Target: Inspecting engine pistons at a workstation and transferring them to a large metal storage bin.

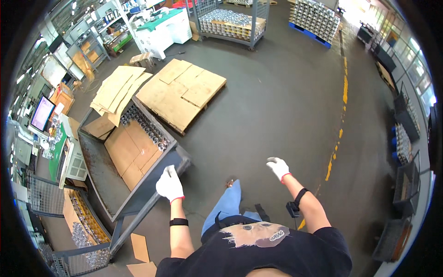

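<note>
My left hand (169, 184), in a white glove with a red cuff, is beside the near rim of a grey metal bin cart (159, 161). Whether it touches the rim I cannot tell; its fingers are loosely stretched and nothing shows in them. Inside the cart, rows of small shiny metal rings (146, 129) stand along one side, next to flat cardboard sheets (130, 150). More loose cardboard sheets (115, 92) lie over the cart's far end. Out to the right, above the floor, my right hand (278, 167) wears the same kind of glove, fingers loosely out, holding nothing.
A pallet topped with cardboard (184, 90) lies beyond the cart. Wire cages of metal parts stand at lower left (87, 226) and at the back (230, 23). Stacked parts sit on a blue pallet (309, 39). A yellow floor line (345, 87) runs along the right.
</note>
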The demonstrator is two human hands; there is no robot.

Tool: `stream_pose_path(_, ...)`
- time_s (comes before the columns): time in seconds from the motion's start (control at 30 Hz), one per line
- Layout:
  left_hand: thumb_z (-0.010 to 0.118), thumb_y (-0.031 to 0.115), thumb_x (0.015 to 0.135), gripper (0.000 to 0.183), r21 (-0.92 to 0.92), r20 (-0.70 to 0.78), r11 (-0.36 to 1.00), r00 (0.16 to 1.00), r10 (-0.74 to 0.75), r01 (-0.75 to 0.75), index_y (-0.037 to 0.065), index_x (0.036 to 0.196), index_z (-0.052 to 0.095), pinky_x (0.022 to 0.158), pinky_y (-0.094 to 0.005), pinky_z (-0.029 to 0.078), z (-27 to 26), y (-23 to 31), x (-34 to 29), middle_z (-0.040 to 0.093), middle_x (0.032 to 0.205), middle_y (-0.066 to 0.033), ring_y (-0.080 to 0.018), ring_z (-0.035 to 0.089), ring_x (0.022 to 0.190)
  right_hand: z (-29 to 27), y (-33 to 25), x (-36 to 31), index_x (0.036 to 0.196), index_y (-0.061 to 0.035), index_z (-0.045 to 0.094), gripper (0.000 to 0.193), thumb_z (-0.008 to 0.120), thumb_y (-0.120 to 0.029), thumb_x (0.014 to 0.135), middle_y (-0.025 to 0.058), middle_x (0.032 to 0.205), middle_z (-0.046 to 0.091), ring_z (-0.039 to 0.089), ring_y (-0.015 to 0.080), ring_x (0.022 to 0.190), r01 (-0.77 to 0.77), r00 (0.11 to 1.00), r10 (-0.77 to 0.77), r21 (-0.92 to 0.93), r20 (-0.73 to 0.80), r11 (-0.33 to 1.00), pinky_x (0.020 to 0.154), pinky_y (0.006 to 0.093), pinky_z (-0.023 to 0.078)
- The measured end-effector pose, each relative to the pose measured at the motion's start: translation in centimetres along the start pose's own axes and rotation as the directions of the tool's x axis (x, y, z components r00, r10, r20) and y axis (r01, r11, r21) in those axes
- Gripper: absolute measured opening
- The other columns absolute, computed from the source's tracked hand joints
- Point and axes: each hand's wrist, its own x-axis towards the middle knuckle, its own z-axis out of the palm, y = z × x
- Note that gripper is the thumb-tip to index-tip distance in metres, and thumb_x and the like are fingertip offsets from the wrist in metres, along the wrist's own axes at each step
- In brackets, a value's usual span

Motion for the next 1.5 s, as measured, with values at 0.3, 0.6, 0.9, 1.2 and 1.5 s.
stream_pose_path(0.3, 0.059, 0.035, 0.087, 0.024, 0.19, 0.023, 0.976, 0.993, -0.114, 0.108, 0.018, 0.079, 0.074, 0.059, -0.0428, 0.047, 1.0, -0.6, -2.2, 0.065, 0.063, -0.0097, -0.0293, 0.061, 0.059, 3.1, -1.6, 9.8, 0.119, -0.0072, 0.066, 0.046, 0.064, -0.036, 0.084, 0.0137, 0.118, 0.067, 0.062, 0.0286, 0.112, 0.089, 0.877, 0.081, -0.325, 0.474, 0.942, 0.098, 0.0357, 0.046)
stream_pose_path(0.6, 0.065, 0.021, 0.08, 0.012, 0.153, 0.037, 0.954, 0.963, -0.266, 0.258, 0.015, 0.087, 0.073, 0.076, -0.0454, 0.049, -1.1, 1.1, -1.2, 0.065, 0.074, -0.0115, -0.0336, 0.063, 0.081, -8.2, 18.8, 29.0, 0.096, -0.0025, 0.07, 0.027, 0.057, -0.026, 0.092, 0.0122, 0.082, 0.068, 0.066, 0.024, 0.074, 0.307, 0.681, 0.387, -0.722, 0.621, 0.62, 0.066, 0.0411, 0.051)
stream_pose_path(0.9, 0.074, 0.015, 0.07, 0.056, 0.312, -0.301, 0.617, 0.691, -0.657, 0.723, 0.003, 0.122, 0.058, 0.105, -0.0501, 0.038, -1.0, 7.5, -0.3, 0.052, 0.13, -0.0222, -0.0389, 0.049, 0.12, 6.8, -16.5, 46.3, 0.113, -0.0061, 0.066, 0.033, 0.069, -0.02, 0.083, 0.0059, 0.083, 0.067, 0.061, 0.018, 0.067, 0.097, 0.681, 0.303, -0.492, 0.667, 0.865, 0.059, 0.0333, 0.05)
stream_pose_path(1.2, 0.073, 0.03, 0.08, 0.064, 0.102, -0.176, 0.061, 0.078, -0.981, 0.993, 0.007, 0.135, 0.051, 0.106, -0.0431, 0.039, -2.3, 15.4, 1.8, 0.045, 0.142, -0.0215, -0.0378, 0.046, 0.128, 24.5, -41.5, 55.2, 0.113, -0.0045, 0.068, 0.043, 0.065, -0.036, 0.083, 0.0169, 0.113, 0.068, 0.064, 0.031, 0.108, 0.953, 0.174, -0.065, -0.151, 0.983, 0.264, 0.095, 0.0375, 0.048)
stream_pose_path(1.5, 0.07, 0.023, 0.077, 0.04, 0.167, 0.301, 0.663, 0.602, -0.74, 0.73, 0.006, 0.112, 0.064, 0.088, -0.0415, 0.049, -13.7, 13.9, 15.8, 0.066, 0.107, -0.0164, -0.0345, 0.062, 0.1, 45.5, -53.1, 43.1, 0.127, -0.0119, 0.059, 0.064, 0.063, -0.054, 0.079, 0.0195, 0.118, 0.065, 0.061, 0.0364, 0.109, 0.878, -0.423, 0.328, 0.471, 0.845, -0.082, 0.095, 0.0435, 0.047)
